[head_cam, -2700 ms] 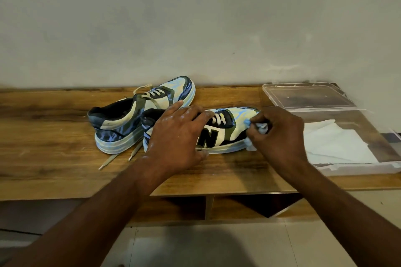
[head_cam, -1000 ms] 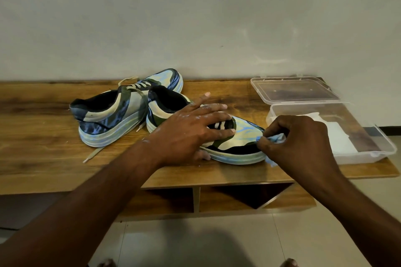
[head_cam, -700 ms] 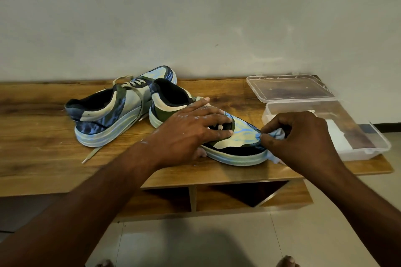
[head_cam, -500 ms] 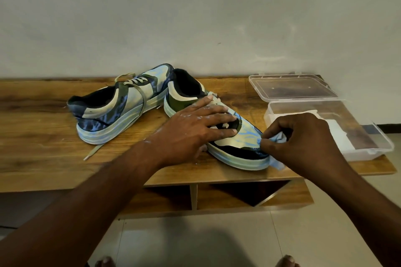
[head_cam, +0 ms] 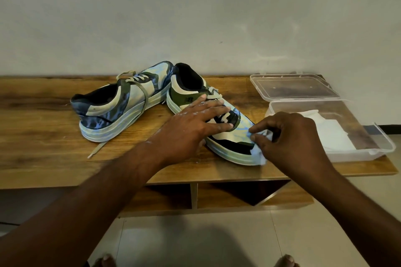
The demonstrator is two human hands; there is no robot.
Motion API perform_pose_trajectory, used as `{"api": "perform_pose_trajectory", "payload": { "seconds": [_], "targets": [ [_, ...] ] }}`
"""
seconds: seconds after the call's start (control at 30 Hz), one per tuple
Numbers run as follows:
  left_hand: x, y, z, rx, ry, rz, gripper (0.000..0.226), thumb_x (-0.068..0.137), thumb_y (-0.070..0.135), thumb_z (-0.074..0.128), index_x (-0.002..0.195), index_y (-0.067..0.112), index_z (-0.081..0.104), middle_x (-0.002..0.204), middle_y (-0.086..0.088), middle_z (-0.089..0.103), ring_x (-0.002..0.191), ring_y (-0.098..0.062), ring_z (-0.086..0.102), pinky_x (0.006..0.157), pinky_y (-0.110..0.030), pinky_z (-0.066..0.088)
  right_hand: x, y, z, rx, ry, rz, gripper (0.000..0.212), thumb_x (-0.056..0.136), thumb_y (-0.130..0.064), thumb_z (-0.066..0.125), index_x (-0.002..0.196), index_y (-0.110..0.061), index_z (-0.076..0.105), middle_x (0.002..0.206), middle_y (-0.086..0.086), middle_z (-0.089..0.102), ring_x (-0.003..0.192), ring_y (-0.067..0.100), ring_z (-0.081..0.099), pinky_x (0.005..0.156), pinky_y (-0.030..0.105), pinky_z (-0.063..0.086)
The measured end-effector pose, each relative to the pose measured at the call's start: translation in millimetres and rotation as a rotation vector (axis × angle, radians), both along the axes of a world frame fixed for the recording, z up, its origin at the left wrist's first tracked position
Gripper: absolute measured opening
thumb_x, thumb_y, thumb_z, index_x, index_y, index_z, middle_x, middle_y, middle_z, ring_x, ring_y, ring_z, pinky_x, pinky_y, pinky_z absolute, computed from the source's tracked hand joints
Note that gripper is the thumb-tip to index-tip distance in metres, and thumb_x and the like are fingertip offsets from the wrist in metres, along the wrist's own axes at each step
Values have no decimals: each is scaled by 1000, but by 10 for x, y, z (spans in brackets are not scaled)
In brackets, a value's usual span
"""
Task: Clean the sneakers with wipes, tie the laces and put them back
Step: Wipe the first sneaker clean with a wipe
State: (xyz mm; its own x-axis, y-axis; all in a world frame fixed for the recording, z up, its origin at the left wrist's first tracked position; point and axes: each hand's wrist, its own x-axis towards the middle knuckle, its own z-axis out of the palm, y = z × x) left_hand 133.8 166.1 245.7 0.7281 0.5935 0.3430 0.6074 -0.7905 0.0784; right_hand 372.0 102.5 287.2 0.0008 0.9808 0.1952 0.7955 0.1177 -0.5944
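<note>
Right hand (head_cam: 290, 136): grip clenched on a crumpled pale wipe (head_cam: 259, 147), pinched between thumb and fingertips and pressed against the toe of the near sneaker (head_cam: 225, 134). Left hand (head_cam: 195, 123): fingers straight, spread flat over the laces and tongue, pressing down; nothing grasped.

Position. Near sneaker sits upright on the wooden desk (head_cam: 43, 136), toe toward the front edge, heel toward the wall. Second sneaker (head_cam: 121, 104) stands just beside it to the left, heel pointing left; one loose lace end (head_cam: 97, 149) trails across the wood toward the front edge. Laces on both look untied.

Handling, judged. Upper appears soft and would dent under a hard rub; the thick pale sole looks stiff, so the flat palm over the laces is a sensible brace. For lifting, the heel collar or the sole rim seem the best holds. Wipe is limp and probably damp; it bunches easily, so a pinch suits it. Shoe likely light enough to skid on the smooth wood if unbraced.

Writing. A small logo is on the green heel panel, too small to read with confidence. No other lettering legible.

Also present: clear plastic box (head_cam: 382, 147) at right, lid (head_cam: 293, 86) open behind it, white sheets (head_cam: 329, 134) inside.
</note>
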Motion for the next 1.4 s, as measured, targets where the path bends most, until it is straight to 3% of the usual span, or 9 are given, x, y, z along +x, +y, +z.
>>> {"api": "perform_pose_trajectory", "payload": {
  "seconds": [0.13,0.23,0.53,0.7,0.87,1.0,1.17,1.3,1.4],
  "targets": [
    [4,-22,-15,-31,-10,-4,74,78,0,79,144,27,61,161,-5,45,155,-24,29,129,-50,17,-138,100,-31,19,-4,-20,13,82,-13,83,88,-25,83,81,-13,70,70,-1,62,70,5,42],
    [-8,-41,-22,-51,-23,-9,76,73,-1,77,144,23,61,161,-7,44,155,-26,28,128,-52,17,-374,80,-73,40,-104,98,16,82,-13,82,92,-25,83,93,-1,75,81,13,66,77,27,53],
    [-14,-40,15,-206,-51,-61,69,82,-3,76,144,24,62,165,-2,38,158,-20,19,127,-42,25,-14,209,114,-89,-170,82,16,76,-14,86,79,-29,82,73,-14,70,63,1,59,57,9,35],
    [-54,-17,-4,-132,-47,-45,66,83,0,78,143,23,62,165,-3,39,157,-22,24,113,-51,46,-169,111,11,-41,-46,139,16,77,-15,87,78,-29,82,71,-17,69,72,-9,62,62,3,40],
    [-133,78,-74,-74,-82,82,72,83,-10,71,144,27,60,167,1,34,159,-18,20,109,-56,48,-178,216,-71,41,40,70,9,79,-18,87,83,-25,82,67,-24,64,68,-6,64,60,4,39],
    [-112,-32,-13,-289,-205,126,74,80,21,72,151,24,52,171,8,23,159,-9,10,123,-51,32,-198,300,-107,47,64,34,9,80,-19,87,85,-25,82,76,-14,72,64,-4,63,63,11,41],
    [100,-400,58,-513,-273,296,138,58,81,82,166,26,16,172,22,-5,155,5,-9,127,-29,10,-304,307,-125,52,58,140,8,82,-18,86,87,-25,83,83,-13,74,69,-9,62,65,6,40],
    [217,-455,-36,-509,-423,445,139,53,85,80,164,24,23,172,21,5,157,2,3,129,-36,20,-265,329,11,-82,-20,331,10,82,-18,86,88,-26,84,86,-18,73,80,-10,63,65,6,42],
    [246,-441,-38,-486,-444,460,136,54,80,84,163,22,29,172,18,12,156,2,12,127,-31,23,-134,421,41,-63,-69,259,9,82,-19,86,86,-26,83,83,-11,73,78,-2,63,61,10,42]
  ]
}}
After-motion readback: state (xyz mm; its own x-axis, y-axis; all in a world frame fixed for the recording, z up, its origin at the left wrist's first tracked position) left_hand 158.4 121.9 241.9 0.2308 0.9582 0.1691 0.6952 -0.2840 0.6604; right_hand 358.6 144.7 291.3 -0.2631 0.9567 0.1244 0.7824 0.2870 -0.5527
